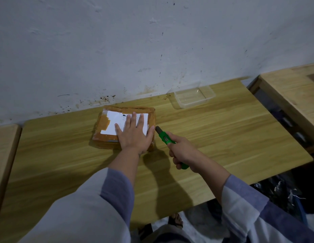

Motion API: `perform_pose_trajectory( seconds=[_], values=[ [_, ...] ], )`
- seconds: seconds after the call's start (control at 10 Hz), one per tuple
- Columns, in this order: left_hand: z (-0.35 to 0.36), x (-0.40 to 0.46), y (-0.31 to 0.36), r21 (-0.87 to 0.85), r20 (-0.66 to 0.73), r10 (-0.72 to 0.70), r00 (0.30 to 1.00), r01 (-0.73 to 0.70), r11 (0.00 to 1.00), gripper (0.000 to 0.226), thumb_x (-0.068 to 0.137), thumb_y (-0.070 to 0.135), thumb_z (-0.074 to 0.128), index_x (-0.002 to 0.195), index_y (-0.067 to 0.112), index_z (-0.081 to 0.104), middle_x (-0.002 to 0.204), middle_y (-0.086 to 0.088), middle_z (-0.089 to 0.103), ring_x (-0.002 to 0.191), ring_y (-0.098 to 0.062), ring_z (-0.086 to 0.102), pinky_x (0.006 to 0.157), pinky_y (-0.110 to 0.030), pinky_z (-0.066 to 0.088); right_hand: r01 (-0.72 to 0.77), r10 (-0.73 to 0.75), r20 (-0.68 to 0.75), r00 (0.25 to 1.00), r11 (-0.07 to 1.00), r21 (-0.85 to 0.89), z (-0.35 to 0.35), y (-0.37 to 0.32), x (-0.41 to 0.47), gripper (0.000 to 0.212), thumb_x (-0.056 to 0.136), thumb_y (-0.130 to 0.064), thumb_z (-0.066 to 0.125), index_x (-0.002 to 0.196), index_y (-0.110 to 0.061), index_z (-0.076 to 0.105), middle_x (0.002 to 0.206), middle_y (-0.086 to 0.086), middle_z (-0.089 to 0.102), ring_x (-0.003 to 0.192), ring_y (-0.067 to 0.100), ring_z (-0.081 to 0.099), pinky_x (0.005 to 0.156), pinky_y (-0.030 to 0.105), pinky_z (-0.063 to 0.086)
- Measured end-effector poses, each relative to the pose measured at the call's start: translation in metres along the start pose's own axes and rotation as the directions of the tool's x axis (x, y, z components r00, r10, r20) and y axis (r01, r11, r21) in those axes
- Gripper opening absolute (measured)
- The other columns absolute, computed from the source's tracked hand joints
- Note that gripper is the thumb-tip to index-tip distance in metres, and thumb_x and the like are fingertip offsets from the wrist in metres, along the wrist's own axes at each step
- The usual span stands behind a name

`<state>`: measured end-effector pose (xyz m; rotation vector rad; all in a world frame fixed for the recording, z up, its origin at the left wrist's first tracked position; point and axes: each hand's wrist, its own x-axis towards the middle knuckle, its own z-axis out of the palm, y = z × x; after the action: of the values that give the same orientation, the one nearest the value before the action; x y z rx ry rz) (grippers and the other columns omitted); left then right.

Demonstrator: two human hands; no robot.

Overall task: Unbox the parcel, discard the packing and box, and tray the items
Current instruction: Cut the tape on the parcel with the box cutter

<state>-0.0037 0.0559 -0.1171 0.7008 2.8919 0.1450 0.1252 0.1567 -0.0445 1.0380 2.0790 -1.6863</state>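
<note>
A flat brown parcel (103,125), wrapped in tape and bearing a white label, lies on the wooden table (222,134) near the wall. My left hand (134,133) presses flat on its top with fingers straight and spread. My right hand (183,152) grips a green utility knife (164,136), whose tip sits at the parcel's right edge. A clear plastic tray (193,98) stands behind and to the right, beside the wall, and holds nothing.
A second wooden table (291,95) stands at the right with a gap between. Another wooden surface (5,151) adjoins at the left. A dark bag (284,193) lies on the floor at lower right. My foot (176,220) shows below the table's front edge.
</note>
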Motion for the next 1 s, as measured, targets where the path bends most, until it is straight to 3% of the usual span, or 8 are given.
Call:
perform_pose_trajectory(
  seconds=[0.8,1.0],
  values=[
    [-0.004,-0.002,-0.004,0.003,0.019,0.001,1.0,-0.002,1.0,0.073,0.089,0.069,0.006,0.152,0.032,0.002,0.162,0.002,-0.005,0.149,-0.019,-0.007,0.116,-0.058,-0.002,-0.042,0.044,0.066,0.997,0.999,-0.035,-0.009,0.014,-0.016,0.054,0.097,-0.011,0.034,0.143,-0.04,0.032,0.072,0.003,0.046,0.051,0.013,0.04,0.043,0.026,0.036],
    [-0.007,-0.011,-0.008,-0.007,0.04,0.023,0.999,-0.023,1.0,0.073,0.09,0.068,0.006,0.152,0.031,0.0,0.162,0.002,-0.007,0.149,-0.019,-0.008,0.117,-0.057,-0.001,0.009,-0.009,-0.098,0.995,1.0,0.003,-0.032,0.004,0.0,0.04,0.098,-0.031,0.043,0.138,-0.035,0.044,0.063,0.004,0.046,0.046,0.014,0.041,0.041,0.026,0.04]
  ],
)
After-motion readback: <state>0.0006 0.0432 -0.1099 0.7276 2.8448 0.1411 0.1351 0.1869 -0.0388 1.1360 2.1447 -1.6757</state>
